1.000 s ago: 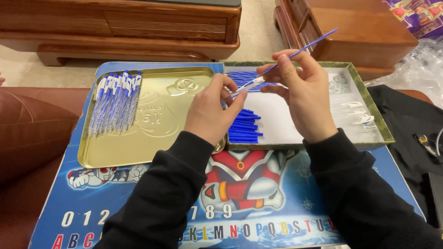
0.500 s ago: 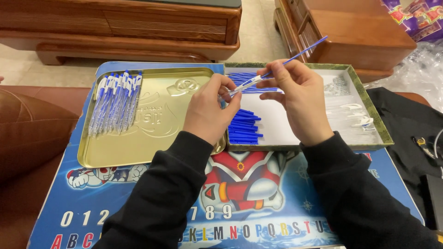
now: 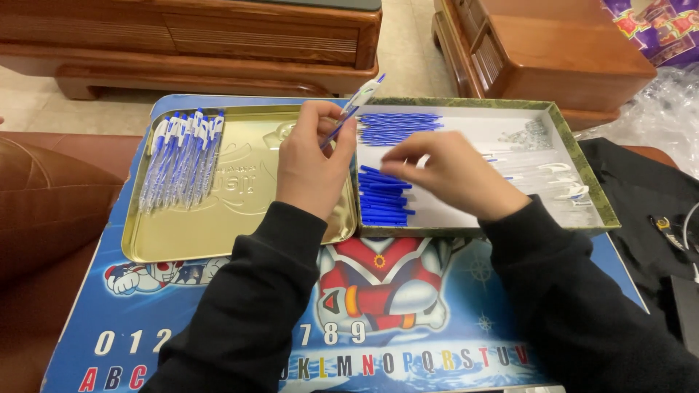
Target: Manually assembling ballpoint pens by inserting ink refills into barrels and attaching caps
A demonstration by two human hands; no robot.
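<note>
The left hand (image 3: 312, 164) hid the pen's (image 3: 352, 108) lower barrel. At three o'clock, the right hand (image 3: 455, 175) covered the white tray's (image 3: 466, 218) middle; its fingertips' contents were unclear.

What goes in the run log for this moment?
left hand: holds pen | right hand: over blue parts in white tray | gold tray: finished pens

You had bare room mid-frame in the gold tray (image 3: 240, 225); finished pens (image 3: 178, 156) blocked its upper left.
</note>
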